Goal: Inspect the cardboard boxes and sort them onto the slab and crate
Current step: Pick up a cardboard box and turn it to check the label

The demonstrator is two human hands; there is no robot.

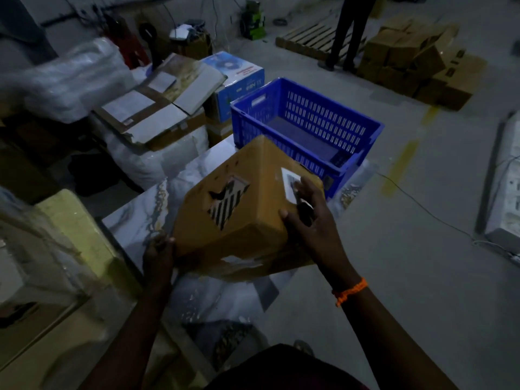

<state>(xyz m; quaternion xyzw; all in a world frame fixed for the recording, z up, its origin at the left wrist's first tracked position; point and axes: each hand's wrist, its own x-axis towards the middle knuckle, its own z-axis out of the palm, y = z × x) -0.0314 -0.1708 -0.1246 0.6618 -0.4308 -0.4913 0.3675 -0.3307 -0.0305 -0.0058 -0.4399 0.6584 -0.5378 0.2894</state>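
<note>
Box position: the cardboard box (259, 178) is held in the air and tilted, one corner up. It is over the marble slab (135, 218) and just in front of the blue crate (306, 88).
Left hand: the left hand (159, 256) grips the lower left corner, with fingers curled round the edge.
Right hand: the right hand (309, 220) lies flat against the right face, fingers spread and fairly straight, thumb on the near edge. It presses rather than clamps. Something dark shows between the fingers, but what it is cannot be told.
Box condition: there is a torn hole (228, 205) in the upper face, with a striped surface showing behind it. A white label (288, 181) is partly under the right fingers.
Handling, judged: the walls keep their shape, so the board is stiff. The box is probably not heavy, since a flat palm and one corner grip carry it. The board is likely weak around the tear.
Where to hold, judged: hold at opposite corners or under the bottom edge, keeping the fingers off the torn face.
Crate contents: a small dark thing (340, 159) lies in the near right corner and cannot be identified. No box is seen inside.
Crate position: it stands at the far end of the slab.
Slab contents: no sorted box is visible on it.
Further stock: a stack of boxes (416, 66) sits on the floor well apart, far right.
</note>
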